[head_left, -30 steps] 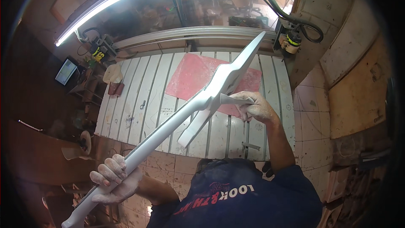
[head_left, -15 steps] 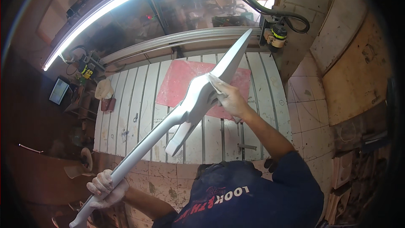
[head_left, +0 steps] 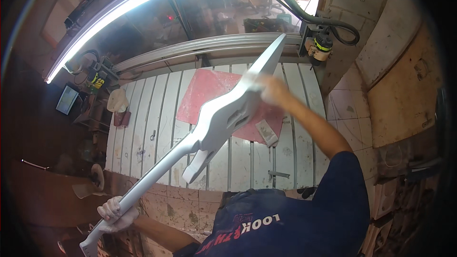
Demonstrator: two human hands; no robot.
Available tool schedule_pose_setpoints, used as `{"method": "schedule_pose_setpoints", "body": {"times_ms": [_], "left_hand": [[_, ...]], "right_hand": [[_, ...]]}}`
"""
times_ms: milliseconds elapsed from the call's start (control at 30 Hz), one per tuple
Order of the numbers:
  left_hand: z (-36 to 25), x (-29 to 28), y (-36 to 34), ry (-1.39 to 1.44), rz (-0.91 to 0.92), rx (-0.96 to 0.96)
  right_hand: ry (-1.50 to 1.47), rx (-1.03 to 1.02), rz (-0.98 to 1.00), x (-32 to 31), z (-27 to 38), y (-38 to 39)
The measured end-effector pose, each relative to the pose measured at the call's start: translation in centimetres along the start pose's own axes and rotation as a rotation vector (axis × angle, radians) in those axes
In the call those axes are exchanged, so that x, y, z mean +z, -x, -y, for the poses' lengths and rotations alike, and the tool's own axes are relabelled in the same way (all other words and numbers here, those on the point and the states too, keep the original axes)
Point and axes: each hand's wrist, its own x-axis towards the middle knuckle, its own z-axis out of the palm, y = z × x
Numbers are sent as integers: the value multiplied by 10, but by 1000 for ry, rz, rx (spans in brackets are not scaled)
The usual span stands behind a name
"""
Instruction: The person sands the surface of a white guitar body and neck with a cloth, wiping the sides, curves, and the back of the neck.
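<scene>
Two hands: both on one long white guitar-shaped blank [head_left: 216, 119], neck and body in a single piece.
Change vs earlier frames: right hand [head_left: 272, 90] now sliding up along body toward pointed tip, motion-blurred; blank tipping a bit steeper, neck end dropping lower left.
Meaning: looking like rubbing or wiping of upper edge, working progressively toward tip.
Left hand [head_left: 116, 213]: gloved, wrapping tight round neck nr headstock end.
Right hand grip: too blurred, cannot tell if closing or flat.
Blank position: being held in air, slanting over grey slatted machine bed [head_left: 143, 128], crossing above pink sheet [head_left: 209, 90].
Blank look: matte white, primer-like, angular body w/ cutout, small wing hanging below.
Nearby: small grey block [head_left: 266, 132] lying on sheet edge.
</scene>
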Motion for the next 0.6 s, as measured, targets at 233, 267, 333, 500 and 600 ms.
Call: {"method": "schedule_pose_setpoints", "body": {"times_ms": [233, 267, 333, 500, 600], "left_hand": [[8, 14, -13, 59, 31, -55], [10, 9, -12, 72, 24, -68], [3, 6, -7, 47, 24, -63], [10, 17, -15, 32, -19, -53], [18, 27, -20, 60, 1, -60]], "right_hand": [[153, 211, -292, -43, -120, -25], [124, 159, -259, -27, -90, -16], [7, 56, -111, -7, 6, 3], [127, -27, -235, -44, -86, -2], [260, 152, -273, -46, -118, -2]]}}
